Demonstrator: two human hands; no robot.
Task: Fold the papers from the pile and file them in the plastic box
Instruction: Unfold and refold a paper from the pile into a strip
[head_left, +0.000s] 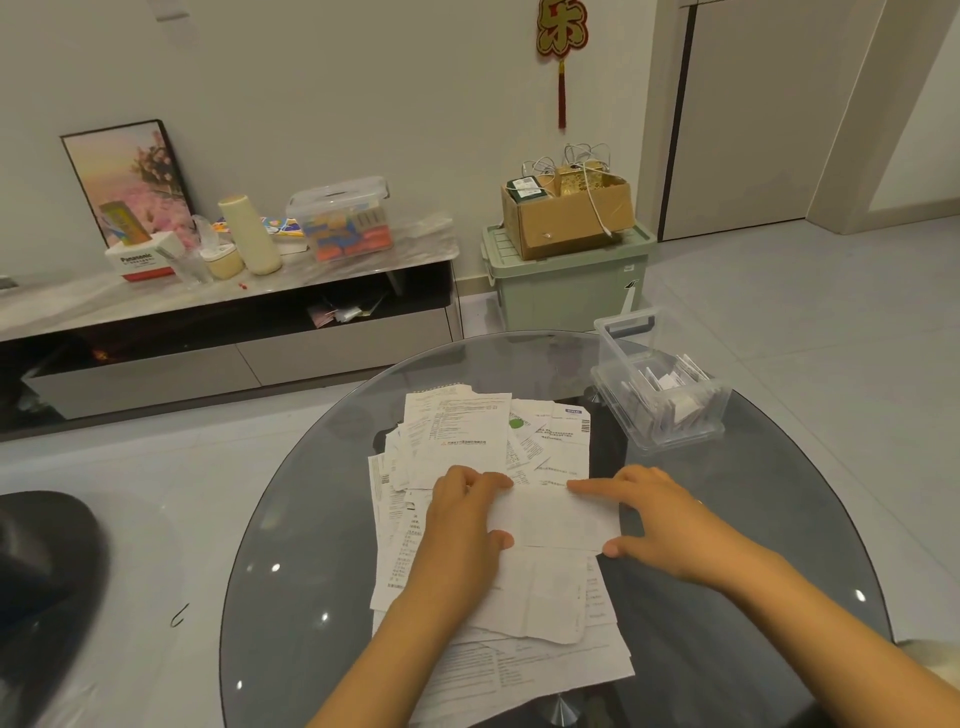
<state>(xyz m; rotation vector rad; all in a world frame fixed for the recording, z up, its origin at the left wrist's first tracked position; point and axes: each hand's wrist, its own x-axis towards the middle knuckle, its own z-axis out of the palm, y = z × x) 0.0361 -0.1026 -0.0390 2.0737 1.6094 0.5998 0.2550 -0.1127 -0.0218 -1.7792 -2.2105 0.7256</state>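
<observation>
Step in hand: a fold is being made or pressed on one sheet, as I judge it, on top of the pile.
Folded paper (558, 517): a blank white rectangle lying flat across the middle of the pile, its long edges running left to right.
Left hand (462, 512): at the paper's left end, fingers on its far edge and thumb at its near edge, pinching the end so the layers stay lined up.
Right hand (652, 512): at the right end, forefinger laid out along the far edge and thumb at the near right corner; it holds that end down, probably to keep the crease square.
Hands together: well apart, one at each end of the same sheet.
Pile of papers (483, 519): loose printed sheets, overlapping and skewed, spread over the middle of the round glass tabletop (291, 519); it serves as the working surface.
Plastic box (660, 387): clear, lid off, at the far right of the tabletop within reach of the right hand; several folded papers already stand in it.
Progress: early to middling, since much of the pile is unfolded.
</observation>
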